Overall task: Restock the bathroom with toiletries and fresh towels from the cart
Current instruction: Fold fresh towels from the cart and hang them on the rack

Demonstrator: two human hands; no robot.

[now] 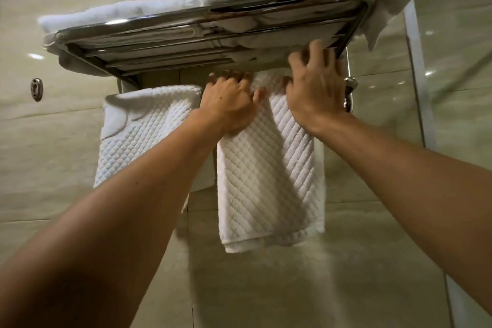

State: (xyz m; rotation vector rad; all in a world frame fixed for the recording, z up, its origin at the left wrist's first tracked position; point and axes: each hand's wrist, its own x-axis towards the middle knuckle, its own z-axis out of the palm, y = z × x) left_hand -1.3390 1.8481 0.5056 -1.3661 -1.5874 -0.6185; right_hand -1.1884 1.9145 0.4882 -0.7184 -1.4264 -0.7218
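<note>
Under the chrome rack (213, 18), both hands press the top of a hanging waffle towel (269, 181): left hand (229, 104) curled onto it, right hand (316, 93) spread wide (fingertips hidden).

No text, label, brand, number or sign can be read anywhere in this view. The quilted towel (149, 130) hanging at about nine o'clock from the centre bears a smooth embossed figure at its upper left, possibly a woven emblem, but its shape is curved and folded and yields no letters. A faint bluish mark sits at that towel's left edge, too small to make out.
</note>
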